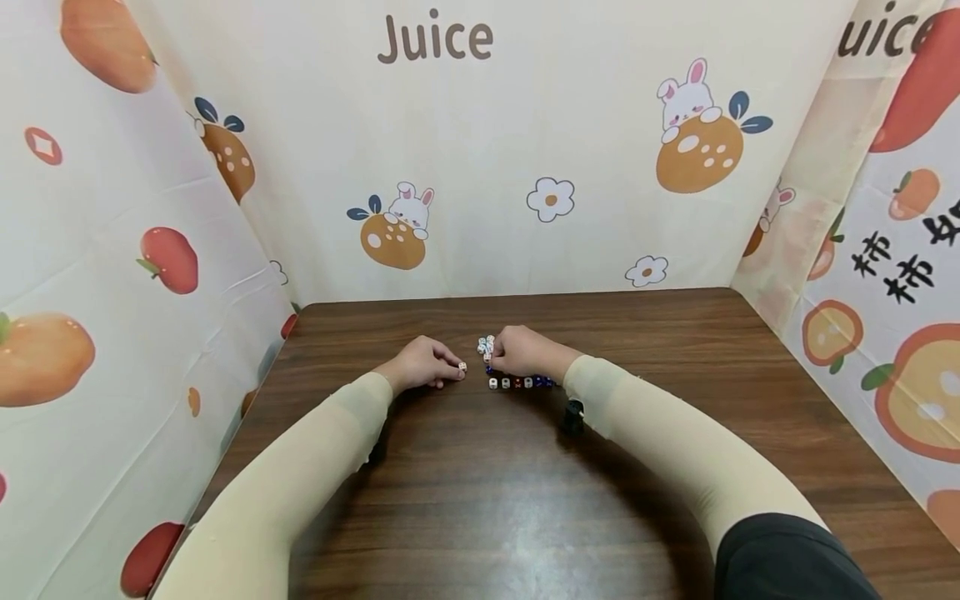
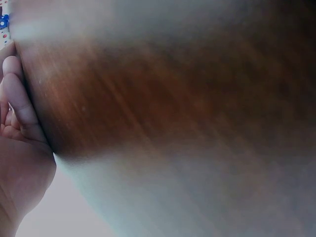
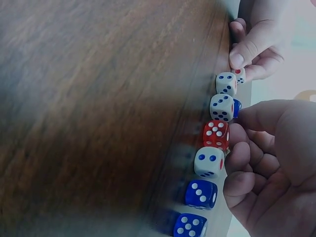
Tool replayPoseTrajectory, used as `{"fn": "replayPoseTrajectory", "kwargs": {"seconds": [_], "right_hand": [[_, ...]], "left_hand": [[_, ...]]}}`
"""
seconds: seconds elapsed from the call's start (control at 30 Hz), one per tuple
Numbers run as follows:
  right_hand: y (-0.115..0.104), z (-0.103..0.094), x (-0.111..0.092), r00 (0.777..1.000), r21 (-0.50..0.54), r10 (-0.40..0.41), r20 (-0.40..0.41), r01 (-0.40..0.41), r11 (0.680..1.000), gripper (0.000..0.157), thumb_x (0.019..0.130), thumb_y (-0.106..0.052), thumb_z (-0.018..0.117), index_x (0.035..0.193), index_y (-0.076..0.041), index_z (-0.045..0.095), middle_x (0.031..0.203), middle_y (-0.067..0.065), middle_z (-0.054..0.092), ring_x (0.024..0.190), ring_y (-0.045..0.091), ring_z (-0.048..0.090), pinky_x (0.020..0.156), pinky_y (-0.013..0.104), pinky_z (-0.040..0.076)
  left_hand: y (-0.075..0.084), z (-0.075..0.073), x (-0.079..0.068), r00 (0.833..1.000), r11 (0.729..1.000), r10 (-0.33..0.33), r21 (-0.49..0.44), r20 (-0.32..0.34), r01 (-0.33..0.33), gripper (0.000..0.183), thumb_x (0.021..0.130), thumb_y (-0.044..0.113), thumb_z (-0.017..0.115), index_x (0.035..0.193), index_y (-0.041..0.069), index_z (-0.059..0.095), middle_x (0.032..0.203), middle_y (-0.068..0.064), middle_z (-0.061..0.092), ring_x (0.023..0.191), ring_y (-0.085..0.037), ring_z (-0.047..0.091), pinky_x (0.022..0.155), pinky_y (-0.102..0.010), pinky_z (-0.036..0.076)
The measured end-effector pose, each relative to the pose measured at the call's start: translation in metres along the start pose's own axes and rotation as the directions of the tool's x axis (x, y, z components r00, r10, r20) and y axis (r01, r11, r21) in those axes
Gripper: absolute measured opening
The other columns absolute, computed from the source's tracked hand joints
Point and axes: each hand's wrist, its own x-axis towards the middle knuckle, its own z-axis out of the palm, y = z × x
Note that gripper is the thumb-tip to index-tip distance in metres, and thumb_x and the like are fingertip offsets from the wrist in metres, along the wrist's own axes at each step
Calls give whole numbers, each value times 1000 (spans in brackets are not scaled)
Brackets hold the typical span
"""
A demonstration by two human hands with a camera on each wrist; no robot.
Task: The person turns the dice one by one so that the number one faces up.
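In the head view my left hand [image 1: 424,364] pinches a white die [image 1: 462,367] between thumb and fingertips, just above or on the table. My right hand [image 1: 525,352] is across from it, fingers curled down at a blue die [image 1: 488,369]. In the right wrist view a fingertip of the right hand [image 3: 276,163] meets that blue die [image 3: 237,107], partly hidden behind the row. The row holds white dice [image 3: 209,162], a red die [image 3: 216,134] and blue dice [image 3: 201,194]. Only part of the left hand [image 2: 22,128] shows in the left wrist view.
Several white dice [image 1: 482,344] sit together just beyond the right fingers. The brown wooden table [image 1: 480,500] runs back to a printed cloth wall [image 1: 480,125], with more cloth on both sides. A dark wrist device [image 1: 573,417] hangs under the right forearm.
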Motion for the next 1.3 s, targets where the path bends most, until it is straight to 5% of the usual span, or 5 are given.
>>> {"fn": "replayPoseTrajectory", "kwargs": {"seconds": [0.23,0.37,0.53,0.8,1.3], "right_hand": [[9,0,6,999,34,11,34,-12,999,43,104,-15,70,63,-20,61,62,-8,55,59,11,51,64,28,43],[37,17,24,1000,20,-23,10,23,1000,39,101,-20,69,62,-24,62,63,-9,57,60,11,52,64,30,45],[22,6,12,1000,30,-7,7,7,1000,36,100,-16,70,64,-19,65,66,-5,61,61,13,54,66,32,47],[11,-5,-3,1000,73,-26,-1,26,997,15,100,-11,76,103,-16,90,104,-2,86,93,10,76,92,33,64],[12,-3,-4,997,125,-66,47,59,990,17,101,-10,82,116,-13,89,73,-5,68,65,7,52,70,24,48]], "left_hand": [[-2,-1,3,1000,1000,-6,-7,4,6,18,96,25,94,110,14,92,89,0,83,61,-8,64,58,-26,54],[-3,-1,4,1000,1000,-5,0,5,5,19,97,26,94,111,14,91,89,1,83,61,-8,64,58,-26,55],[-3,0,3,1000,1000,-5,-5,6,5,17,97,25,93,111,14,92,91,0,83,61,-7,64,59,-25,55],[-2,0,4,1000,1000,0,-21,8,1,17,98,22,92,112,12,91,97,-2,85,62,-7,64,60,-24,56],[0,1,7,999,998,-48,-39,6,48,19,96,22,94,111,11,91,100,-3,86,64,-7,66,64,-24,59]]}}
